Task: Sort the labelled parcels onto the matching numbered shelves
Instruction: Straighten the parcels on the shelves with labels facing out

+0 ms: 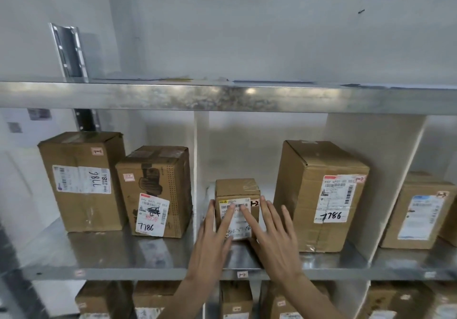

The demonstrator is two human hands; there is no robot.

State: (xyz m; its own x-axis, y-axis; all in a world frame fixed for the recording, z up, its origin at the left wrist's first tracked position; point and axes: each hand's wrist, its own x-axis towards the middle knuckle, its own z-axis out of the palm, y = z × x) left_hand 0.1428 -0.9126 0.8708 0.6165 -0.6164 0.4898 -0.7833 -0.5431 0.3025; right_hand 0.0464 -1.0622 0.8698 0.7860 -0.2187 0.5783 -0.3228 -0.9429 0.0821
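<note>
Both hands, left (212, 242) & right (273, 239), fingers straight, press small parcel (237, 190) tagged "1-2".

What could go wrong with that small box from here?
1. Both hands, left hand and right hand, press flat on the small parcel without gripping; a hard push may tip or skew it.
2. It sits close to the white divider; it may catch there.
3. Fingers cover its label, so matching against the shelf tag is harder.
</note>
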